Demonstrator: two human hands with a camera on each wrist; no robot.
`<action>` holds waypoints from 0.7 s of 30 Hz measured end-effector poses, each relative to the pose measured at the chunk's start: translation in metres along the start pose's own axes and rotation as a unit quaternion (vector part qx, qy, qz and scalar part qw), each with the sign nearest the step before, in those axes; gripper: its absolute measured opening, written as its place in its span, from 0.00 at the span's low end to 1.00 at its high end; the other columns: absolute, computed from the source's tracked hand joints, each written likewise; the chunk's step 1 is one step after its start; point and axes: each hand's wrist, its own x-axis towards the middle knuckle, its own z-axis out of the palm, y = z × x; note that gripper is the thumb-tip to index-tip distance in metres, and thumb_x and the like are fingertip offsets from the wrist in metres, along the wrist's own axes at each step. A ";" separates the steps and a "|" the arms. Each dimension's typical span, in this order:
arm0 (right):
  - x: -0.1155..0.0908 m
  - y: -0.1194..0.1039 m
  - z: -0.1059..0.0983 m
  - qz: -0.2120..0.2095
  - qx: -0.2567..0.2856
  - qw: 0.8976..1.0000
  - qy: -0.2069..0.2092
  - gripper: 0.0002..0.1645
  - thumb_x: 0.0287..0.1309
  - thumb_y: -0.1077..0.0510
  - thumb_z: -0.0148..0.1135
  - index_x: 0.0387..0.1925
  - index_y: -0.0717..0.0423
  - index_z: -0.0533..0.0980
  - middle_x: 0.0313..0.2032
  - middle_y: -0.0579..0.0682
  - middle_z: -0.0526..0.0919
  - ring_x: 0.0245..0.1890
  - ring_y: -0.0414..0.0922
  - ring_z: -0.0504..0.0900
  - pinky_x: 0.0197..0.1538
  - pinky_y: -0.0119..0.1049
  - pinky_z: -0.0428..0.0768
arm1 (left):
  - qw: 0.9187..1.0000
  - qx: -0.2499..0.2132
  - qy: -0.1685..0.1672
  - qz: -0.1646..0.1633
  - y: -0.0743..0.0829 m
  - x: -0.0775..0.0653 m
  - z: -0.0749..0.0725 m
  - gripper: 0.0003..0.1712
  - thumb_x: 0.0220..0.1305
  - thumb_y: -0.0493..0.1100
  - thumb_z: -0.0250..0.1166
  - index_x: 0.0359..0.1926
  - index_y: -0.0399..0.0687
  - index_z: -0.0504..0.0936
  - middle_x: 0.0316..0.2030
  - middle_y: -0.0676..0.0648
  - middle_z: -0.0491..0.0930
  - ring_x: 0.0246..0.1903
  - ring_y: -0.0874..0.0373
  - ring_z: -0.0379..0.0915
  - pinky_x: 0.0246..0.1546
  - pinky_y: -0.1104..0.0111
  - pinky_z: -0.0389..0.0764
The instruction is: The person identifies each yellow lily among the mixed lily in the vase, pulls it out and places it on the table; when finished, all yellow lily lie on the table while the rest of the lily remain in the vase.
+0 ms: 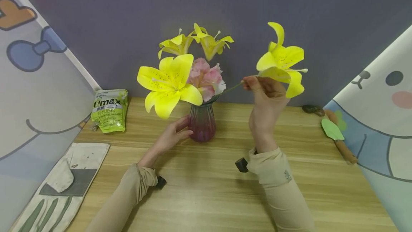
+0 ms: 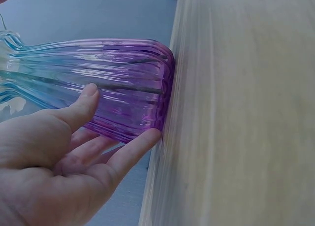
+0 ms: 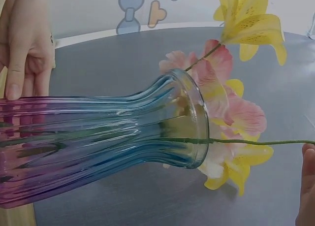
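Note:
A ribbed glass vase [image 1: 202, 122], purple below and blue-green above, stands on the table. My left hand [image 1: 173, 134] holds its lower part; in the left wrist view the thumb lies on the near side and the other fingers curve round behind. The right hand [image 1: 268, 105] pinches the green stem [image 3: 256, 143] of a yellow lily [image 1: 284, 62], whose bloom leans out to the right. That stem passes over the glass rim and down inside the vase. Also in the vase are several yellow lilies [image 1: 168, 85] and a pink-white flower [image 1: 206, 76].
At the left stand a green fertilizer bag [image 1: 109, 112] and, nearer, a grey-white cloth glove [image 1: 74, 174]. A small trowel [image 1: 334, 133] with a green blade lies by the right wall, near a dark object [image 1: 313, 110]. A grey wall closes off the back.

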 end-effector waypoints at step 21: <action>0.020 -0.012 -0.014 -0.008 0.046 0.996 0.073 0.07 0.64 0.78 0.68 0.33 0.84 0.79 0.27 0.67 0.87 0.26 0.54 0.88 0.33 0.39 0.90 | 1.000 0.020 0.005 -0.007 0.002 0.000 0.001 0.38 0.76 0.28 0.64 0.79 0.25 0.58 0.75 0.27 0.65 0.75 0.33 0.62 0.74 0.46 0.70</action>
